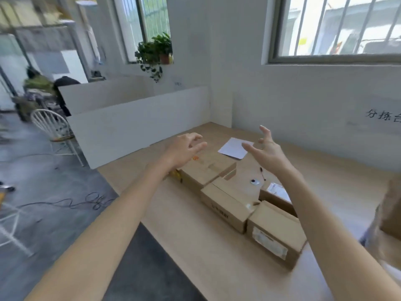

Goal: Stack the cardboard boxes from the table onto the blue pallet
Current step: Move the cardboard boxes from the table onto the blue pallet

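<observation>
Several cardboard boxes lie in a row on the wooden table [195,246]. The far box [206,168] carries orange print. A middle box [225,203] and a near box [275,233] with a white label follow it, and another box [277,196] sits behind them. My left hand [184,148] hovers above the far box's left end, fingers spread and empty. My right hand [264,151] is held over the far box's right end, fingers apart and empty. The blue pallet is not in view.
A white sheet of paper [235,147] lies past the boxes near the wall. A blurred cardboard box [390,209] sits at the right edge. White partition panels [134,124] border the table's far left. A white chair [54,131] and cables [86,202] are on the floor at left.
</observation>
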`<state>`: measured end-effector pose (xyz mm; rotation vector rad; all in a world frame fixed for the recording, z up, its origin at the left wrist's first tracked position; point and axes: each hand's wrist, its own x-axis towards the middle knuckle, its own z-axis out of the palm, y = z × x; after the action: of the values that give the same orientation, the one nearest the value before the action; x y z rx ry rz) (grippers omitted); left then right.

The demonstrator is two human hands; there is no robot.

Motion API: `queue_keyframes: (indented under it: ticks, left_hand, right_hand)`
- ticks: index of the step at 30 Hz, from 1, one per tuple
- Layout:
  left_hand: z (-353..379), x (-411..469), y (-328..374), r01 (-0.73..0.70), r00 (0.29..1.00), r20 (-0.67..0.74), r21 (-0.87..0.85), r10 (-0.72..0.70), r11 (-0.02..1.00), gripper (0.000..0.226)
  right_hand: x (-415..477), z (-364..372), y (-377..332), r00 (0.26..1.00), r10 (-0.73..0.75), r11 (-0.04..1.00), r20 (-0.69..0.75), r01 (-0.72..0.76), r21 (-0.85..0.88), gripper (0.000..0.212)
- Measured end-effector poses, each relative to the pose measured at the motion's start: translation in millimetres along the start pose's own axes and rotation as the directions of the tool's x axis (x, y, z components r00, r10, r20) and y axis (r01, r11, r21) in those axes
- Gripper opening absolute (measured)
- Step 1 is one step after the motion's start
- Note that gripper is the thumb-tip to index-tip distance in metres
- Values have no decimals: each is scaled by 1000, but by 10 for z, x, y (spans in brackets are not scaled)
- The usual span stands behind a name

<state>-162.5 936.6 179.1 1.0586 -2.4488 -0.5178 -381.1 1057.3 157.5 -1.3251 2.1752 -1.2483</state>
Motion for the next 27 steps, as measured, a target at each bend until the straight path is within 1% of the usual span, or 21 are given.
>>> queue_keyframes:
  ticks: [4,8,14,17,20,23,27]
  left_hand:
    - [-300,82,-648,51,998,-46,4,-51,999,48]
    - [-429,247,-1242,99,991,-84,-37,-102,994,47]
    - [-327,792,-2064,134,986,-86,-70,-140,988,46]
    - [-242,1205,-2507,142,987,-62,-59,-146,988,46]
    - [-162,1611,-2897,163,986,-27,-66,-165,984,47]
    - [-23,1989,-3273,187,982,16,-55,-186,981,49]
    - [275,2385,-3750,232,966,129,-60,-223,971,55]
  right_hand:
    - [282,662,-398,995,-52,998,85,54,-20,78]
    - [645,1267,-668,987,-99,992,127,108,-70,78]
    - [1406,2127,-758,985,-74,992,155,88,-85,76]
    - [1884,2571,-697,986,-48,993,160,64,-101,76]
    - [2351,2985,-624,988,21,993,154,-3,-115,75]
    - [2716,3408,-489,978,75,990,194,-49,-134,75]
    - [3018,3895,-239,956,147,972,254,-92,-217,77]
